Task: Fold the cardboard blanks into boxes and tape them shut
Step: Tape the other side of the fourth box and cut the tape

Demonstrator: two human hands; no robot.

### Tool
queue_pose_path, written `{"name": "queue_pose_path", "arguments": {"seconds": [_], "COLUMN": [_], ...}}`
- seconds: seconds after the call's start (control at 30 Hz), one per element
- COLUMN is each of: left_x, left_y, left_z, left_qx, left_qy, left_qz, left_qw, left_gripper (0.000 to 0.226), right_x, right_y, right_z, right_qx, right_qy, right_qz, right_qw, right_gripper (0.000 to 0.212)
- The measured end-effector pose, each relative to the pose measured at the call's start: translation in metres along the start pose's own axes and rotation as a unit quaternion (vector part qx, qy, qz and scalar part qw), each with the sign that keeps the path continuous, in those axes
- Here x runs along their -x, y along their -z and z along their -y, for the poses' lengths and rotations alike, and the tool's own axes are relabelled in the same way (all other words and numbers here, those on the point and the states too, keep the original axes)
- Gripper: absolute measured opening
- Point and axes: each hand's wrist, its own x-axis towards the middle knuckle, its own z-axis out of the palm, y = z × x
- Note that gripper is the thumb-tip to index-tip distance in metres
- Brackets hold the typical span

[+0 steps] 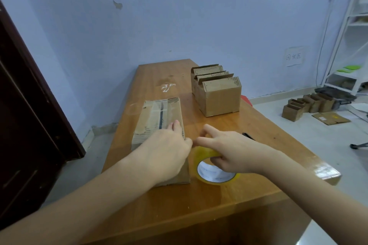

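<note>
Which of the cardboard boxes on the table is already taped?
The near box under the left hand: tape runs along its top. The boxes at the far right stand with flaps up, untaped.

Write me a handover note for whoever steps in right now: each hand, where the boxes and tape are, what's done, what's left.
Left hand: lies on the near brown cardboard box, pressing it to the long wooden table.
Right hand: grips the yellowish clear tape roll, standing beside that box on the table.
Done: the near box is folded, with clear tape along its top; whether the seam is fully taped I cannot tell.
Left: the folded cardboard boxes at the far right have open, untaped flaps.
</note>
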Motion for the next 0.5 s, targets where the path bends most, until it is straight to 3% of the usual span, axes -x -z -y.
{"name": "queue_pose_path", "arguments": {"seconds": [0.1, 0.3, 0.5], "left_x": [-0.003, -0.003, -0.003], "left_y": [0.001, 0.007, 0.001], "left_z": [-0.002, 0.000, -0.006], "left_qx": [-0.032, -0.055, -0.060], "left_qy": [-0.004, -0.010, -0.004], "left_qz": [0.022, 0.049, 0.048], "left_qw": [0.999, 0.997, 0.997], "left_gripper": [0.039, 0.040, 0.048], "right_x": [-0.002, 0.004, 0.003], "right_y": [-0.002, -0.019, -0.026], "right_z": [-0.003, -0.005, -0.005], "right_qx": [-0.018, 0.002, -0.014], "right_qy": [0.012, 0.014, 0.002], "right_qz": [-0.010, -0.007, -0.040], "right_qw": [1.000, 1.000, 0.999], "right_gripper": [0.047, 0.068, 0.067]}}
